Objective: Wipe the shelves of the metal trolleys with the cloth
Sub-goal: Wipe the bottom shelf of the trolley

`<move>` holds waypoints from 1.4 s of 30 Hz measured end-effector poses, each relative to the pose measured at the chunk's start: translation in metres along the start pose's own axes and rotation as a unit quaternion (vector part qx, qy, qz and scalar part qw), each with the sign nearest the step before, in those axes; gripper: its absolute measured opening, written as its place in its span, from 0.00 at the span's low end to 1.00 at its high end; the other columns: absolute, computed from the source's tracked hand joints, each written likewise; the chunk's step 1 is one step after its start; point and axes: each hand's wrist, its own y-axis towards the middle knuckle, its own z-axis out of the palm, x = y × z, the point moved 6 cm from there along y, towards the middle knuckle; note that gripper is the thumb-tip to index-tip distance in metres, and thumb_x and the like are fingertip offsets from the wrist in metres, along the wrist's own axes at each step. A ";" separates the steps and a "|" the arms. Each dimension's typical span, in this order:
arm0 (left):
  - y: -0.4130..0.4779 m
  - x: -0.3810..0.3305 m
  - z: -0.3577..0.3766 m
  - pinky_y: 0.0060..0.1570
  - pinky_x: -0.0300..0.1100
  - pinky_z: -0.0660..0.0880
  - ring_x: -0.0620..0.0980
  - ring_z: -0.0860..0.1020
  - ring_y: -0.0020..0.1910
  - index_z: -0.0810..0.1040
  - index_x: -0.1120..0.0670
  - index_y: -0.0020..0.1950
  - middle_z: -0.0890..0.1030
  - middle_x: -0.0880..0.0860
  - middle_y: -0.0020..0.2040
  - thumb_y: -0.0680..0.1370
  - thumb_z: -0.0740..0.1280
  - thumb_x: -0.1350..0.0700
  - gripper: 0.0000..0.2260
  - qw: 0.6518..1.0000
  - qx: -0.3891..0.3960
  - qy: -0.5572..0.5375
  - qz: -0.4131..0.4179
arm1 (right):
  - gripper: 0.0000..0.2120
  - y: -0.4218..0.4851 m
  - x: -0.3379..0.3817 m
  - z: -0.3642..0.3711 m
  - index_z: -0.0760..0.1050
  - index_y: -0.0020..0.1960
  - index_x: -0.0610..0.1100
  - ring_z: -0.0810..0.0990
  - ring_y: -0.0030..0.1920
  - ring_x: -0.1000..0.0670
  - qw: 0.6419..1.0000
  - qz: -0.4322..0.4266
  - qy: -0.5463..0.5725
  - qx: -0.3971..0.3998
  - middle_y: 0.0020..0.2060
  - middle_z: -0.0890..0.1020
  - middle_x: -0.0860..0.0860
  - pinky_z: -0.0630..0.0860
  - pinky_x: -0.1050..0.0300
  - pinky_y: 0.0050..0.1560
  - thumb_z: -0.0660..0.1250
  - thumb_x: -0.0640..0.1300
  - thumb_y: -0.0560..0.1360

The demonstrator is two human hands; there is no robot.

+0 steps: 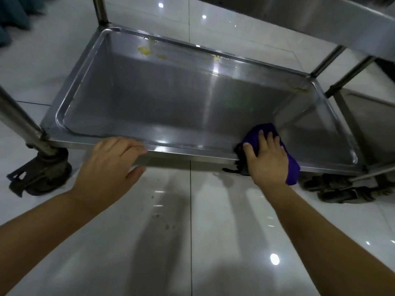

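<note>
- The bottom shelf (pixel 171 99) of the metal trolley is a shallow steel tray with a raised rim, low over the floor
- Yellow food residue (pixel 143 50) sticks to its far left part; smaller yellow smears (pixel 217 57) sit along the far rim
- A purple cloth (pixel 291 166) lies across the near rim toward the right, partly inside the tray, partly hanging outside
- The glossy white tiled floor (pixel 213 253) carries the trolley on a dark castor (pixel 42 174); small yellowish spots (pixel 168 227) dot the tile near the shelf
</note>
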 end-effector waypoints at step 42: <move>-0.042 0.109 -0.029 0.57 0.42 0.71 0.54 0.82 0.49 0.83 0.60 0.54 0.83 0.57 0.50 0.81 0.52 0.64 0.18 0.983 -0.174 0.061 0.016 | 0.33 0.032 0.389 0.045 0.45 0.79 0.50 0.43 0.78 0.49 0.905 -0.405 0.060 0.111 0.78 0.48 0.49 0.41 0.53 0.75 0.52 0.61 0.80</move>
